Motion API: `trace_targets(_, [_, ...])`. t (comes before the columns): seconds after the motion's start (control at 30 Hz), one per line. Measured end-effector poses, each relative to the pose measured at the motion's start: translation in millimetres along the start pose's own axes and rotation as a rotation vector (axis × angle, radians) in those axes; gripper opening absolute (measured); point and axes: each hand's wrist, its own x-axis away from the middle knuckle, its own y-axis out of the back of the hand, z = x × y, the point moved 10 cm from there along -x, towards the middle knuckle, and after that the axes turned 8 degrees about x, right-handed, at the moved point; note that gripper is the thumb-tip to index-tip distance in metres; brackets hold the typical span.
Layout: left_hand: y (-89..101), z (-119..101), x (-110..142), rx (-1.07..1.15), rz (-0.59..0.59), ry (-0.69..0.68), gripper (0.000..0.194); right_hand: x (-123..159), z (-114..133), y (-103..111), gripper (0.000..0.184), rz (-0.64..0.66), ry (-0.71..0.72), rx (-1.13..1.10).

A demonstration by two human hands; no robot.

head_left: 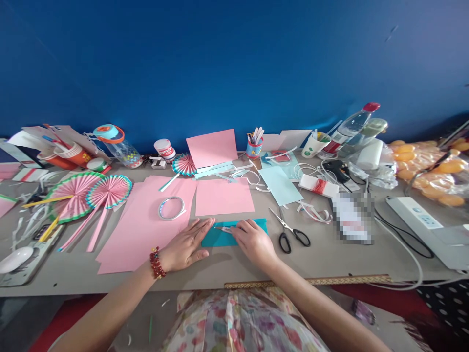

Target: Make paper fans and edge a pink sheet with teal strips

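A teal paper sheet (220, 238) lies on the grey table (330, 259) in front of me. My left hand (186, 244), with a red bead bracelet at the wrist, lies flat on the teal sheet's left end, fingers stretched out. My right hand (252, 239) is closed on a small craft knife (224, 228), its tip resting on the sheet's upper edge near my left fingertips.
Pink paper sheets (146, 225) lie to the left, with a tape ring (171, 208) on them. Black-handled scissors (291, 232) sit right of my right hand. Pink paper fans (91, 195), cups, bottles (351, 124), a power strip (414, 212) and cables crowd the table.
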Motion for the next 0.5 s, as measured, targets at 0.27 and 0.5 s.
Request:
trace_targets(0.27, [55.6,20.1,-29.5,-0.038,-0.080,-0.175,0.046,1.4,-2.0,-1.7,0.024,-0.055,0.000,-0.049])
trace_targets(0.5, [35.2,43.8,-58.3,-0.042,0.227,-0.276,0.040,1.7,-2.3,-3.4,0.022,-0.047,0.001,-0.034])
